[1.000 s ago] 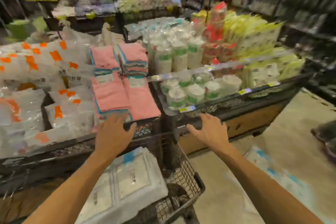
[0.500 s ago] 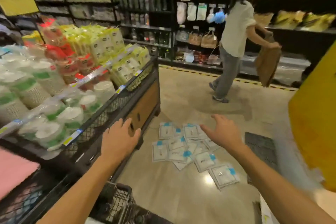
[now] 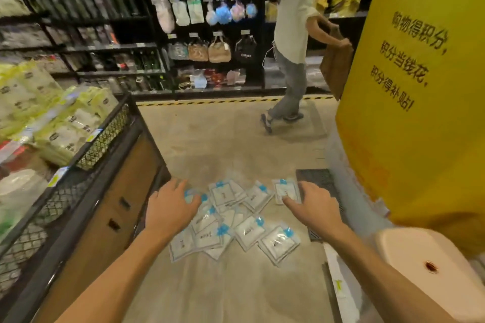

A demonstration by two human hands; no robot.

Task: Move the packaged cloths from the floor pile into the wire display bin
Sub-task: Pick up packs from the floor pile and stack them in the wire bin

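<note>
Both hands reach out empty over the floor pile

Left hand (image 3: 172,211) and right hand (image 3: 313,208), fingers relaxed, hover above clear-packaged white cloths with blue tags (image 3: 237,220), between black wire display bin (image 3: 86,162) and yellow pillar (image 3: 420,102).

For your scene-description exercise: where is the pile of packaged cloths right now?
In the head view, the pile of packaged cloths lies on the floor at lower centre, between the left hand and right hand.

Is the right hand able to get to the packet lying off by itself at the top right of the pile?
Probably yes. The right hand is open, its fingers right by that packet, with nothing between them.
</note>
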